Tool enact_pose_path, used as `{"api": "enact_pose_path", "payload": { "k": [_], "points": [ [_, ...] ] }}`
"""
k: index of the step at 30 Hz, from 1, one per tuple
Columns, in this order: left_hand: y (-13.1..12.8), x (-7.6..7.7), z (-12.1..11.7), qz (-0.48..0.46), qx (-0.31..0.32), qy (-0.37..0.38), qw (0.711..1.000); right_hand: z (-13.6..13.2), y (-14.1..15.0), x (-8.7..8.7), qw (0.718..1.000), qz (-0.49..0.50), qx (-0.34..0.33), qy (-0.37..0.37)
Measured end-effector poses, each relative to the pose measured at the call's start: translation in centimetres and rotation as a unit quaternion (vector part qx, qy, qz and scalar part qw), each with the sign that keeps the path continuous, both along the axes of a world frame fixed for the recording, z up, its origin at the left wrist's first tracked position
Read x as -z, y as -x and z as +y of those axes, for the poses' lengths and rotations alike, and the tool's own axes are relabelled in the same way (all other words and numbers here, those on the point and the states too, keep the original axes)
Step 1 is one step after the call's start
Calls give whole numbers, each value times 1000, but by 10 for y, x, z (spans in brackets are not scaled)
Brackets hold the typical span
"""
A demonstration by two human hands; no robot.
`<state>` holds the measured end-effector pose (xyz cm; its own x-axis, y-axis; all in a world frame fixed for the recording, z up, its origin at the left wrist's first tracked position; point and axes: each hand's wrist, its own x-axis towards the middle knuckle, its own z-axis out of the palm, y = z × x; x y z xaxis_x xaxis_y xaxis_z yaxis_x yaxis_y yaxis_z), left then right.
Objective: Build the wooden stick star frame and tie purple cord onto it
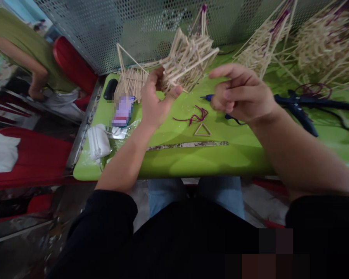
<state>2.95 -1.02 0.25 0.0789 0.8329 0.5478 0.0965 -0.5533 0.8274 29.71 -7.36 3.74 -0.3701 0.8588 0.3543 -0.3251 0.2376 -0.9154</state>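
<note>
My left hand [157, 97] grips a small lattice frame of thin wooden sticks [189, 62], raised over the green table and tilted. To the right of that frame is my right hand [241, 93], apart from it. Its index finger points left, while the thumb and other fingers are curled together; whatever they may hold is hidden. A pointed blue tool tip [207, 97] shows behind the right hand, the rest of it covered. Below lie a tangle of purple cord [199, 115], a small stick triangle [203, 130] and a flat mottled strip [189, 145].
Loose sticks [130, 83], a phone [123, 111] and a white zipped pouch [99, 140] lie at left. Larger stick structures [322, 50] stand at right beside a dark blue tool [299, 104] with a cable. A perforated metal panel [104, 35] backs the table. Another person's arm [20, 54] is far left.
</note>
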Motion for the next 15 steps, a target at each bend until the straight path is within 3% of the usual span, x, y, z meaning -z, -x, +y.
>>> {"api": "enact_pose_path", "payload": {
  "k": [3,6,11,13,15],
  "points": [
    [1,0,6,-15,-11,16,1000,4,-11,-3,999,39,30,-5],
    [4,6,23,-33,-16,29,999,20,-24,6,996,24,84,-18],
    [9,14,34,-59,8,106,993,62,-38,51,962,-140,207,-111],
    [8,15,32,-57,10,126,990,77,-43,70,952,-177,213,-129],
    [8,14,30,-51,10,139,989,90,-48,83,960,-170,177,-135]
  ]
}}
